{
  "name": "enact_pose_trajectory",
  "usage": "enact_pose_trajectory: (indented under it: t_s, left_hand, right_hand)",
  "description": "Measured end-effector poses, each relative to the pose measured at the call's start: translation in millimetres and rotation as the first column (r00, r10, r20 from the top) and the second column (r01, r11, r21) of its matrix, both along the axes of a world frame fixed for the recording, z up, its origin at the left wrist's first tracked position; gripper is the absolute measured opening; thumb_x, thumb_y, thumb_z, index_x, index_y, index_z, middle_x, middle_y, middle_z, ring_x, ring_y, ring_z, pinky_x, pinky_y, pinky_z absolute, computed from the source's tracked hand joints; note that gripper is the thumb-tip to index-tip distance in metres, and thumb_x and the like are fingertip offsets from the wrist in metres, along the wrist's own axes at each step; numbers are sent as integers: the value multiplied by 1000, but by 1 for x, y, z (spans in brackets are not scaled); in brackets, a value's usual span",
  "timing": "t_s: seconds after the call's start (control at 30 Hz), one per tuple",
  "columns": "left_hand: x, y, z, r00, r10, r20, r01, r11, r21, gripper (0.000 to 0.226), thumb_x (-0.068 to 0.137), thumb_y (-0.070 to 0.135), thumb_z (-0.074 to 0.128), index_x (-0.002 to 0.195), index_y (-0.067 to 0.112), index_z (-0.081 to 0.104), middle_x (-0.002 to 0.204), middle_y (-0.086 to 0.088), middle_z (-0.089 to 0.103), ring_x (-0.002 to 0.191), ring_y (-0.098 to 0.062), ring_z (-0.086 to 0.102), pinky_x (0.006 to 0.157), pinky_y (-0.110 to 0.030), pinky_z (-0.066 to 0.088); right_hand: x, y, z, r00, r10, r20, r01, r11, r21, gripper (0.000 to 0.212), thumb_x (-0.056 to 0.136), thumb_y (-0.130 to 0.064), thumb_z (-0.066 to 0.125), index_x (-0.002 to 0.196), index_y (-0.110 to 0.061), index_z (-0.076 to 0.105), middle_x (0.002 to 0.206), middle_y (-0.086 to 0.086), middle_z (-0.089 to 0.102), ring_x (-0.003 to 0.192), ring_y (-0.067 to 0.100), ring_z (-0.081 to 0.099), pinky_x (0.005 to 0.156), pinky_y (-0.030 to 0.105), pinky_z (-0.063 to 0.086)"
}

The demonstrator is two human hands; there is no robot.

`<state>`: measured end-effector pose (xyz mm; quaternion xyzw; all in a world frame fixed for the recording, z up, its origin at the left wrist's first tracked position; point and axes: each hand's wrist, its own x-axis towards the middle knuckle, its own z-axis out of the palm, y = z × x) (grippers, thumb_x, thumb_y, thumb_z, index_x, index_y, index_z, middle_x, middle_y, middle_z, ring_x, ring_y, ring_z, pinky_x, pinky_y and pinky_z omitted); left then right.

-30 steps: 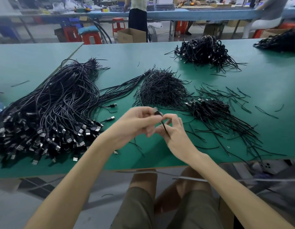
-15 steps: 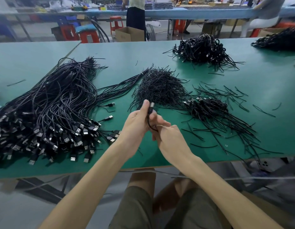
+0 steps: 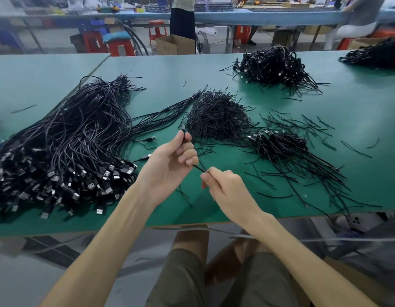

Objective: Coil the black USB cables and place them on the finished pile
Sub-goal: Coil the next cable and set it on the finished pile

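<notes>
My left hand [image 3: 170,165] grips one black USB cable [image 3: 199,168], its plug end sticking up above thumb and forefinger. My right hand [image 3: 227,189] pinches the same cable just below and to the right, a short stretch running between both hands above the green table [image 3: 358,120]. A big heap of uncoiled USB cables [image 3: 65,149] lies left, plugs toward me. A small pile of coiled cables [image 3: 280,145] sits right of my hands. A mound of thin black ties [image 3: 216,118] lies behind my hands.
Another coiled pile [image 3: 274,65] lies at the far right of the table, and a further one [image 3: 376,54] at the right edge. Loose ties [image 3: 313,129] are scattered over the right side. Stools, a cardboard box [image 3: 175,44] and a standing person [image 3: 183,18] are beyond the table.
My hands have drawn apart: the left rose with the plug end, the right moved down and right along the cable. One second ago both hands pinched it close together.
</notes>
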<state>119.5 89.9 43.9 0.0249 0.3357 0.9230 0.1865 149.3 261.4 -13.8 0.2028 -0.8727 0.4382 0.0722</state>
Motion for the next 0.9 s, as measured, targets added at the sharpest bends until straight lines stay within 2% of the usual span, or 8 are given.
enact_pose_trajectory:
  t_s: [0.1,0.23,0.33,0.47,0.53,0.67,0.8,0.9]
  left_hand:
    - [3,-1,0,993,-76,-87,70,995,-64,25,105,33,47,90,17,58,61,11,32,50,-8,35,59,-22,45]
    - [7,-2,0,962,-178,-208,142,974,-178,32,108,39,43,90,17,58,47,12,34,45,-8,38,72,-26,51]
    - [12,2,-2,937,-223,-270,154,954,-256,35,108,39,42,88,16,58,41,12,32,39,-7,34,66,-24,43]
    - [16,-1,3,879,-265,-395,115,924,-365,31,105,37,43,84,18,56,53,11,35,49,-8,27,55,-27,18]
    - [18,-3,6,789,-401,-465,45,793,-607,29,105,34,48,82,20,59,54,9,42,49,-10,32,53,-27,22]
    - [21,11,-5,713,-595,-370,-288,233,-929,24,104,23,50,81,21,54,63,1,69,54,-19,57,57,-34,50]
    - [21,17,-24,752,-371,-545,-499,220,-839,13,104,5,50,103,11,62,87,4,76,83,-15,69,82,-34,53]
    - [15,24,-32,747,-397,-534,-530,129,-838,9,104,9,52,108,8,61,94,-8,74,76,-30,63,76,-49,51]
  right_hand:
    - [-1,3,-3,999,52,-11,-53,996,-77,34,108,-41,42,85,-22,59,52,6,41,48,15,33,55,21,28]
    - [-3,11,-5,996,86,-29,-88,993,-73,37,106,-47,44,83,-22,59,55,-5,42,45,11,32,48,19,26]
    - [-8,17,-4,994,87,-67,-85,996,38,47,105,-51,41,77,-18,58,61,-14,53,51,10,44,55,15,32]
    - [-19,37,8,986,116,-123,-66,936,347,59,97,-63,35,70,-12,45,62,-5,50,62,24,47,71,40,42]
    - [-25,47,17,990,86,-108,-33,907,421,59,92,-66,33,70,-12,43,63,0,49,65,29,46,67,44,39]
    - [-27,55,28,998,13,-60,3,969,246,44,100,-41,55,66,-14,49,56,1,45,55,20,39,57,40,35]
    - [-22,30,34,1000,8,10,-8,996,-84,48,105,-30,55,59,-17,53,50,-7,50,48,7,39,53,23,30]
    - [-18,21,30,998,-53,36,59,981,-185,50,106,-30,51,57,-21,48,48,-13,45,47,7,36,53,23,28]
